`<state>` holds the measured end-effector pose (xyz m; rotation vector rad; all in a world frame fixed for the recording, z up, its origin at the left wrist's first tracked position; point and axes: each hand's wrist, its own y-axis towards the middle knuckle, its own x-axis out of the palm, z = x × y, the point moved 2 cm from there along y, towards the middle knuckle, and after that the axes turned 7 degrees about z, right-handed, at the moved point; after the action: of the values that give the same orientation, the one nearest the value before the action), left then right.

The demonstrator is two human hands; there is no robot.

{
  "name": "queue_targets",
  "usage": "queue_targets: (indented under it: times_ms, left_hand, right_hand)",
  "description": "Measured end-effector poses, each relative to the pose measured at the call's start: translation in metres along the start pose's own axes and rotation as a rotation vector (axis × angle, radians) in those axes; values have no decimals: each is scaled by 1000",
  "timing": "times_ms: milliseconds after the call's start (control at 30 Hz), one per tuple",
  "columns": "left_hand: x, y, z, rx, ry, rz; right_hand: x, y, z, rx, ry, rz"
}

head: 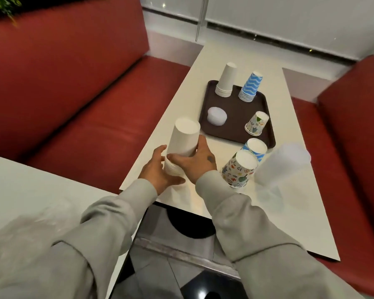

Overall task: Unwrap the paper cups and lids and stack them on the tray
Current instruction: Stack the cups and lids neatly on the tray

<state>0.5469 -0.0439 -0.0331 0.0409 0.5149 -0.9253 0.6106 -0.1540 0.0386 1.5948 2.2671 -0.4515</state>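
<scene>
A tall stack of plain white paper cups [185,137] stands upside down near the table's left edge. My left hand [154,169] cups its base from the left, and my right hand [194,157] grips it from the right. On the brown tray [238,108] stand a white cup stack [226,80], a blue wavy cup stack [251,87], a floral cup stack [257,124] and a pile of white lids [216,116]. In front of the tray stand another blue wavy stack [256,148] and another floral stack [239,169].
A clear plastic sleeve of lids [279,167] lies on the white table [289,212] to the right. Crumpled clear wrap [30,229] lies on a second white table at lower left. Red bench seats [84,126] flank both sides.
</scene>
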Motion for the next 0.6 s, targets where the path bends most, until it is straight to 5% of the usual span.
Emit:
queue_targets:
  times_ms: [600]
  left_hand:
    - [16,32,24,-51,213,144]
  right_hand:
    - [-2,50,-30,7,-148,-142]
